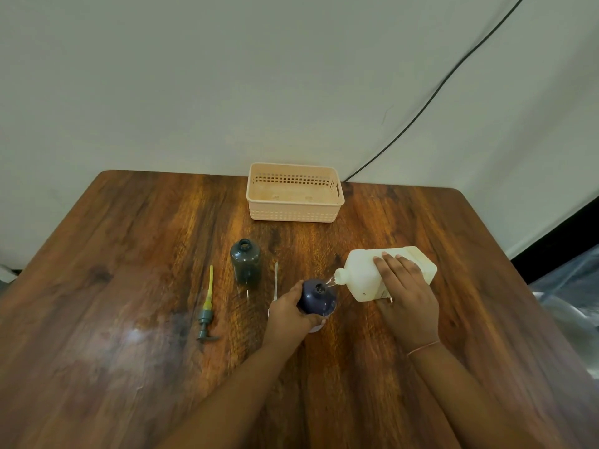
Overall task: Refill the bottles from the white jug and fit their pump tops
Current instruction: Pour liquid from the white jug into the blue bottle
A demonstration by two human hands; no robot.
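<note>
My right hand (406,296) grips the white jug (366,273), tipped on its side with its spout pointing left. A thin clear stream runs from the spout into the open neck of a dark blue bottle (319,294). My left hand (288,311) holds that bottle upright from its left side. A second, dark grey-green bottle (245,262) stands open and untouched further left. A pump top with a yellowish tube (206,311) lies flat on the table at the left. Another thin clear tube (276,280) lies between the two bottles, its head hidden behind my left hand.
A peach plastic basket (293,212) sits at the far edge of the wooden table (129,286), against a pale wall. A black cable (453,72) runs down the wall to behind the basket. Clear plastic sheeting (570,296) lies off the table's right side.
</note>
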